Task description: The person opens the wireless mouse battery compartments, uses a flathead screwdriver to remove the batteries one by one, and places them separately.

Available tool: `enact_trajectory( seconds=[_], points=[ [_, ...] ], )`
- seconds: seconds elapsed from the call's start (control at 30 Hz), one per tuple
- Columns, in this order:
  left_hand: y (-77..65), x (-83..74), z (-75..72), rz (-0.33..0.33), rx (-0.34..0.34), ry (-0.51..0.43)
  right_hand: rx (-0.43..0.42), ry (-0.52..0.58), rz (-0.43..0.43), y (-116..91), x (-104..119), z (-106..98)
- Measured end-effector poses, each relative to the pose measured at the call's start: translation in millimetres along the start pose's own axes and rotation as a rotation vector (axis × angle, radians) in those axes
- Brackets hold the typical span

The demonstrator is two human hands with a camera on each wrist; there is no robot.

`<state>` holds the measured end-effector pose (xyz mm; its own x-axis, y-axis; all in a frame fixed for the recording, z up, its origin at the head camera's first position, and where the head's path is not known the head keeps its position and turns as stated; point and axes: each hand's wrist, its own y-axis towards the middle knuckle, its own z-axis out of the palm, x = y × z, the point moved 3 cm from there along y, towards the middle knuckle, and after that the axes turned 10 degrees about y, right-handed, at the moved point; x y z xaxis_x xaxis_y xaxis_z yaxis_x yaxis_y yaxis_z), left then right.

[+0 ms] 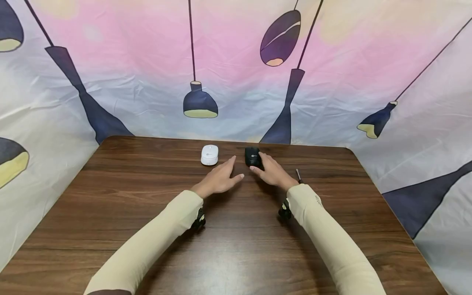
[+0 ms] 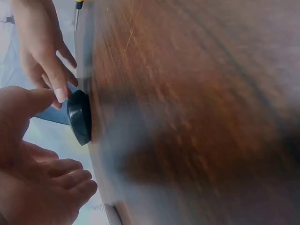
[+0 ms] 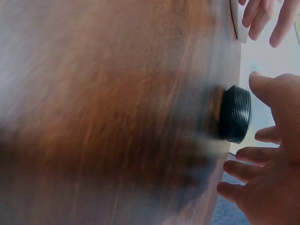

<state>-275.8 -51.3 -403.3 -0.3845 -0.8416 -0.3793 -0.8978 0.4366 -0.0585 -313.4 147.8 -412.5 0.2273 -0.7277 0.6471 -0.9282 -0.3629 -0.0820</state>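
Observation:
A black computer mouse (image 1: 252,156) lies near the back edge of the wooden table, with a white computer mouse (image 1: 209,155) to its left. My right hand (image 1: 272,171) is at the black mouse's right side, its fingers spread and the thumb near the front corner. In the right wrist view, the black mouse (image 3: 236,114) sits between thumb and fingers, ungripped. My left hand (image 1: 218,177) hovers in front of the white mouse, thumb spread out, holding nothing. The left wrist view shows the black mouse (image 2: 79,117) beyond the left hand (image 2: 44,173).
Partly hidden behind the right wrist, a screwdriver (image 1: 298,175) lies on the table (image 1: 236,241). A cloth backdrop (image 1: 147,82) printed with lamps hangs behind the table's back edge and along both sides.

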Motion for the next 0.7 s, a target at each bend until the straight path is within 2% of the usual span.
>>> enact_trajectory(
  seconds=[0.4,0.7],
  points=[
    [26.8,-1.7,10.8,-0.065,0.004,-0.038,-0.061,0.117,0.059,18,-5,4],
    [39.1,0.6,17.3,-0.086,-0.008,-0.038,-0.071,0.092,0.038,23,-4,7]
  ],
)
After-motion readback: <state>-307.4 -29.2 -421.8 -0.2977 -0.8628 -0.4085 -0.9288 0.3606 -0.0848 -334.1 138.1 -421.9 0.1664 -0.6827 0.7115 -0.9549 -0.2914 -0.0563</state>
